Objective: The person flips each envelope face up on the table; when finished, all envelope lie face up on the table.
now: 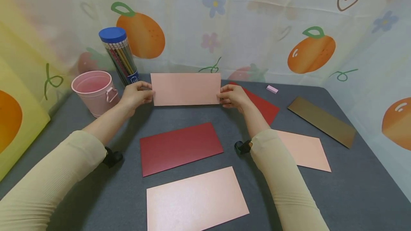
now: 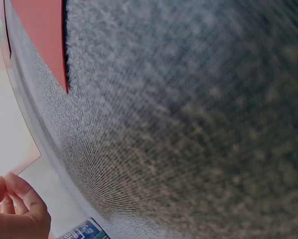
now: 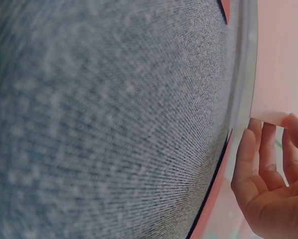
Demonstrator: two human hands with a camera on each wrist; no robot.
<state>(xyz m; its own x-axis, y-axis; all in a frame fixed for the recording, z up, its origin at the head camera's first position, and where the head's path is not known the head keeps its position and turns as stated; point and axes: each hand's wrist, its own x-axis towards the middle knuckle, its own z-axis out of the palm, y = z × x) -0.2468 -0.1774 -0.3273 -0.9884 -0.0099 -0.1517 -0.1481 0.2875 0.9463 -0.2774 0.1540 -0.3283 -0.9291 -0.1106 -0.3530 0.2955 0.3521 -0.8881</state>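
Observation:
A pale pink envelope-sized card (image 1: 186,89) is held up by its two short ends at the back of the table. My left hand (image 1: 136,96) pinches its left end between thumb and fingers. At the right end, my right hand (image 1: 235,97) pinches it the same way; the right wrist view shows the thumb and fingertips at the card's corner (image 3: 275,107). Below the held card lies a dark red card (image 1: 181,149), flat and slightly slanted. Closer to me is another pale pink card (image 1: 196,200), its near corner cut off by the frame.
Left of the hands stand a pink bucket (image 1: 93,93) and a blue-lidded tube of pencils (image 1: 120,54). To the right lie a red card (image 1: 261,104), partly behind my right arm, a pink card (image 1: 305,149), a brown-gold card (image 1: 322,121) and a small pink eraser-like block (image 1: 272,89). Patterned cloth backs the table.

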